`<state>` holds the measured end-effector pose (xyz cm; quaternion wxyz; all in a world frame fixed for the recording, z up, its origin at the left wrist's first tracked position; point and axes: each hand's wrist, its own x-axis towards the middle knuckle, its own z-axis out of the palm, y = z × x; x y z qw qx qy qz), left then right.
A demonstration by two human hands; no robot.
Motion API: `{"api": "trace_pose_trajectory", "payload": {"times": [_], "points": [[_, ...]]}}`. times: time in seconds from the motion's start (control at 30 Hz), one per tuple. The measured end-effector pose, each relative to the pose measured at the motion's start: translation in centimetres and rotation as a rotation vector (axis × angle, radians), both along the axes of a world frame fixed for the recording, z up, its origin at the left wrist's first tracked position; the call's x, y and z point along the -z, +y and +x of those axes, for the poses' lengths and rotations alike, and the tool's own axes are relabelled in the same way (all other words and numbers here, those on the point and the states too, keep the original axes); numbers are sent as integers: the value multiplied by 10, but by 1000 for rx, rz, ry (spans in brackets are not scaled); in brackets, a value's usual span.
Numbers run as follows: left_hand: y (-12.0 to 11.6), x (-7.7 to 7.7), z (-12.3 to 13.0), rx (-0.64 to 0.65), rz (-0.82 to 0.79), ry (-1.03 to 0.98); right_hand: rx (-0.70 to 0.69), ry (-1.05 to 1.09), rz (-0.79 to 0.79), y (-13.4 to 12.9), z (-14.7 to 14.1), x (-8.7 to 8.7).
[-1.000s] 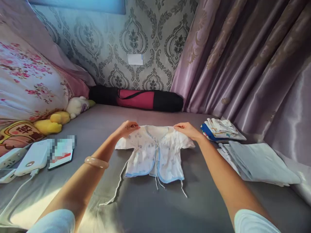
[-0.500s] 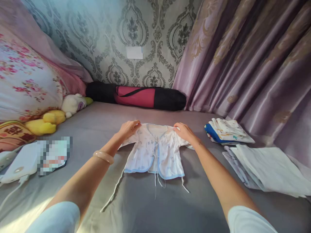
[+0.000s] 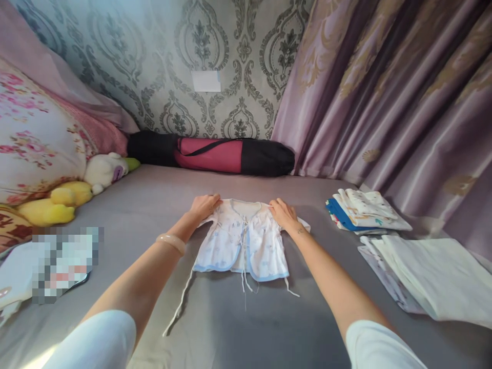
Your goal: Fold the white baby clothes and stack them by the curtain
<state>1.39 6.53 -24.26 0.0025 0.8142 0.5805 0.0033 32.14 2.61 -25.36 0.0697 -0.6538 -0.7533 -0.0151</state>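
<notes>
A small white baby shirt (image 3: 263,246) with pale blue edging lies front up on the grey sheet (image 3: 269,328), its long ties trailing below the hem. My left hand (image 3: 206,206) is closed on the shirt at its left shoulder. At the right shoulder my right hand (image 3: 283,212) pinches the fabric near the collar. The left sleeve is partly hidden under my left hand and wrist, and the right sleeve's end shows beyond my right wrist.
Folded clothes (image 3: 365,210) and a folded white cloth (image 3: 442,277) lie at the right. A black and red bag (image 3: 211,155) lies along the wall. Plush toys (image 3: 49,207) and a partly blurred flat object (image 3: 73,266) are at the left.
Both hands have drawn slightly closer together on the shirt's shoulders. The right sleeve has shifted inward, and its end shows more. The view has turned slightly.
</notes>
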Motion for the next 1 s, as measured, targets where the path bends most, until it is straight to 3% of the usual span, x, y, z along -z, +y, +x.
{"api": "trace_pose_trajectory", "payload": {"times": [0.17, 0.33, 0.43, 0.53, 0.63, 0.7, 0.77, 0.87, 1.0], "points": [[6, -1, -11, -13, -82, 34, 49, 34, -69, 3, 0, 5], [8, -28, -24, 36, -7, -2, 69, 12, -71, 6, -4, 4], [-4, -47, -20, -11, 127, -7, 99, -9, -40, 4, -9, 1], [-31, -57, 0, -28, 160, -42, 76, 0, 61, 1, -18, -3], [-73, -55, 31, 45, -49, -161, -55, 167, 67, 1, -34, -6], [-103, -48, 53, 144, -185, -206, -168, 340, -37, 3, -49, -7], [-129, -40, 71, 149, -231, -196, -229, 461, -157, 6, -64, -6], [-154, -29, 85, 44, -199, -182, -193, 476, -246, 11, -83, -4], [-168, -15, 85, -15, -162, -198, -111, 424, -311, 20, -94, -4]]}}
